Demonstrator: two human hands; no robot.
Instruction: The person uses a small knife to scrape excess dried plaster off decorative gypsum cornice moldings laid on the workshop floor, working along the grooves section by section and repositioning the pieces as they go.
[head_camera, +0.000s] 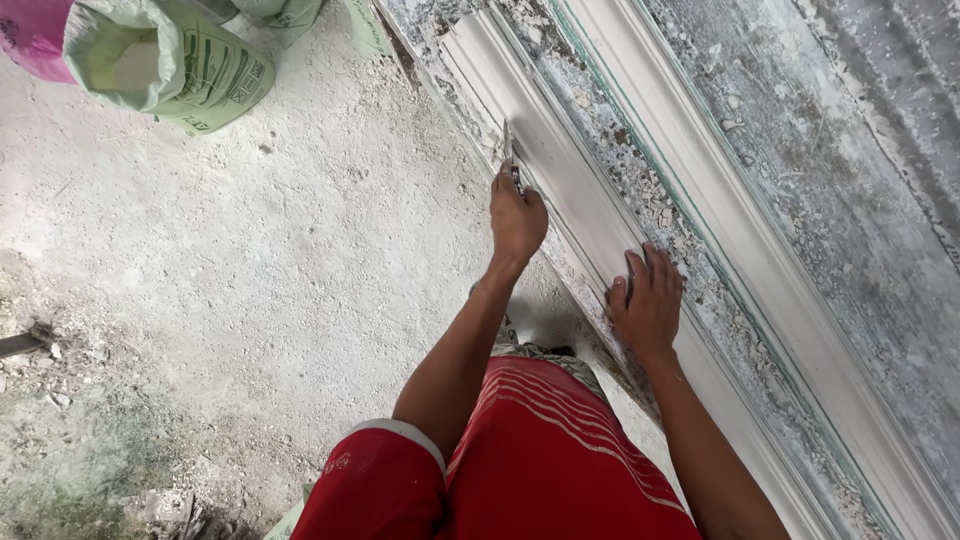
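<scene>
A long white plaster cornice moulding (560, 170) lies diagonally on a dusty workbench. My left hand (517, 218) is shut on a thin metal scraper (509, 143), and the blade tip touches the moulding's left edge. My right hand (647, 300) rests flat, fingers spread, on the moulding nearer to me. A second white moulding (720, 190) runs parallel on the right, bordered by a thin green strip.
Plaster crumbs and flakes litter the bench surface (850, 180) between and beside the mouldings. On the dusty white floor (250, 280) at upper left lie a green-printed sack (185, 65) and a pink bag (35, 35). Rubble sits at lower left.
</scene>
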